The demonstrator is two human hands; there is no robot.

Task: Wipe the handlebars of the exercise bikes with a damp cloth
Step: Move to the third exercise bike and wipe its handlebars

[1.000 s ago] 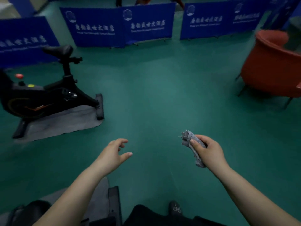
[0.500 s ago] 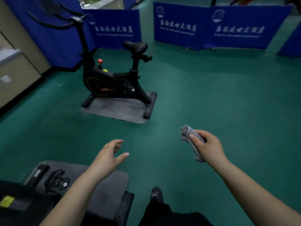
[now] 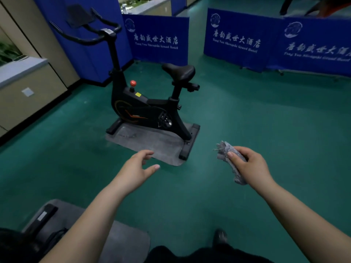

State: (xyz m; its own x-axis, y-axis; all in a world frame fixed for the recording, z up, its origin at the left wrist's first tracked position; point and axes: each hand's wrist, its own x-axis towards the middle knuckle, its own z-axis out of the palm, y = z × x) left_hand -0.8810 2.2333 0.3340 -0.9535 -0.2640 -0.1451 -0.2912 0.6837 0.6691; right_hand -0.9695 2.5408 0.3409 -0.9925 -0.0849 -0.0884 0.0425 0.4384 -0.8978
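Swinging left, the view now centres the bike (image 3: 150, 103), handlebars (image 3: 85, 33) in sight. Right hand (image 3: 250, 166) grips the cloth (image 3: 226, 154); left hand (image 3: 136, 168) hangs loosely open. Wiping seems next.

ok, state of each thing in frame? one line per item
left hand: open, fingers relaxed, holding nothing
right hand: grips the cloth
cloth: bunched up, off the bike
exercise bike: upright on its grey mat, unoccupied
handlebars: untouched, no hand or cloth on them
grey mat: flat on the green floor
blue panels: standing upright behind the bike
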